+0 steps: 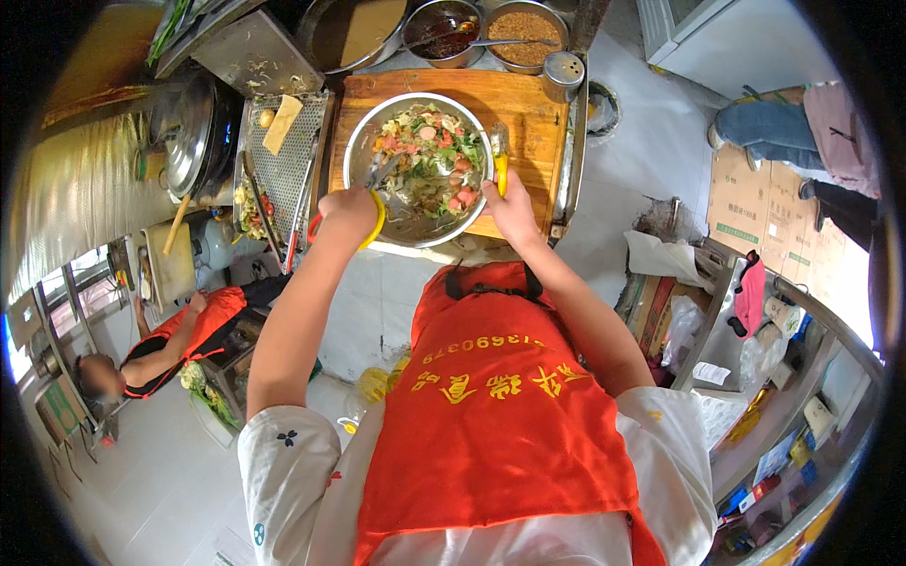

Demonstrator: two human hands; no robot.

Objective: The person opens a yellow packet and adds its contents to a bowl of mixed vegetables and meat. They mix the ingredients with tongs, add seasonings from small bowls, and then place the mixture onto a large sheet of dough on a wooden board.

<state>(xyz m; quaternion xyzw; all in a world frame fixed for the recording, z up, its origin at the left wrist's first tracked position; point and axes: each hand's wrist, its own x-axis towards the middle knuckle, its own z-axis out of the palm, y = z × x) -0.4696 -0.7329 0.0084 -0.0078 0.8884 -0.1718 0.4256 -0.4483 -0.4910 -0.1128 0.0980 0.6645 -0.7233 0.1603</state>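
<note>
My left hand (348, 216) grips scissors (382, 171) with yellow and red handles. Their blades point into a round metal bowl (350, 159). Inside the bowl lies a mix of chopped food (428, 141), with pink sausage slices, leafy greens and pale shreds. On the bowl's near right side is my right hand (515, 212), its thumb at the rim. Between that thumb and the fingers sits the yellow handle of a tool (500, 159); its metal head points away from me, and its kind is unclear. The bowl stands on a wooden board (545, 141).
Behind the board stand a pot of brown liquid (375, 32), a dark sauce bowl (439, 32), a bowl of brown crumbs (524, 32) and a shaker (563, 74). Tongs (301, 205) lie on a perforated tray (283, 163). Other people (187, 325) are at left and far right.
</note>
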